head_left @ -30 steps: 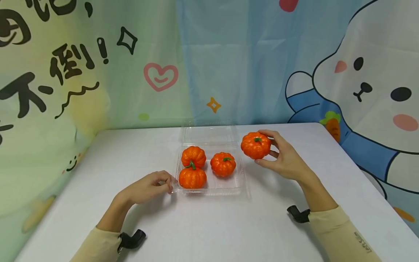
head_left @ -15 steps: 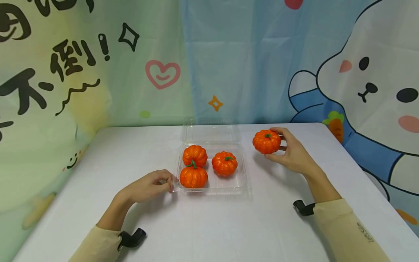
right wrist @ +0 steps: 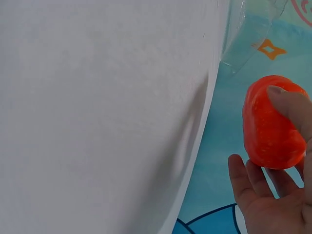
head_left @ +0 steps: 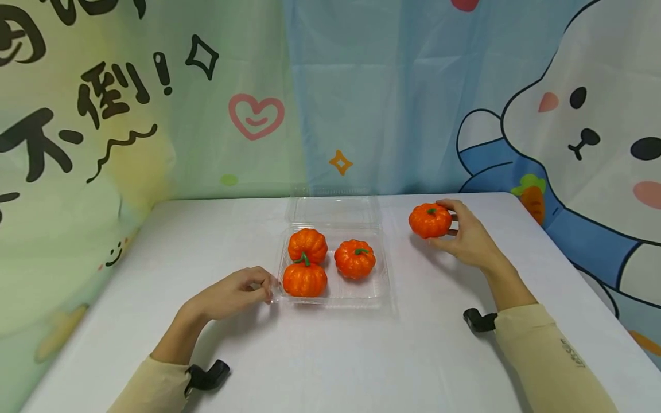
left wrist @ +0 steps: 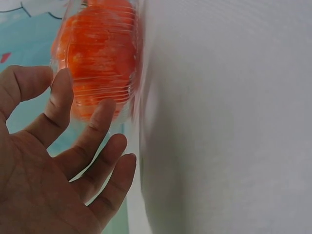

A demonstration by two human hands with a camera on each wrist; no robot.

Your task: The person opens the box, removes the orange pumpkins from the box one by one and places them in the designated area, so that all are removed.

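Note:
My right hand [head_left: 467,238] holds a small orange toy pumpkin [head_left: 428,221] with a green stem, thumb on one side and fingers on the other. This pumpkin is above the table, right of a clear plastic clamshell box [head_left: 351,300]. In the right wrist view the thumb presses the side of the pumpkin [right wrist: 273,131]. Inside the box sit two pumpkins on the left, one behind the other, and a third pumpkin [head_left: 354,259] on the right. At the box's left front corner my left hand [head_left: 237,293] pinches the rim between thumb and index finger; its other fingers spread loosely beside the wall.
The box's transparent lid [head_left: 333,211] lies folded back toward the rear table edge. A white cloth covers the table [head_left: 330,355]. Behind it hangs a printed curtain [head_left: 356,103] with a cartoon bear. Black wrist mounts [head_left: 209,377] stick out from both sleeves.
My right hand has carried its pumpkin to the right and slightly back, away from the box. The left hand stays at the box corner, and the three pumpkins inside have not shifted.

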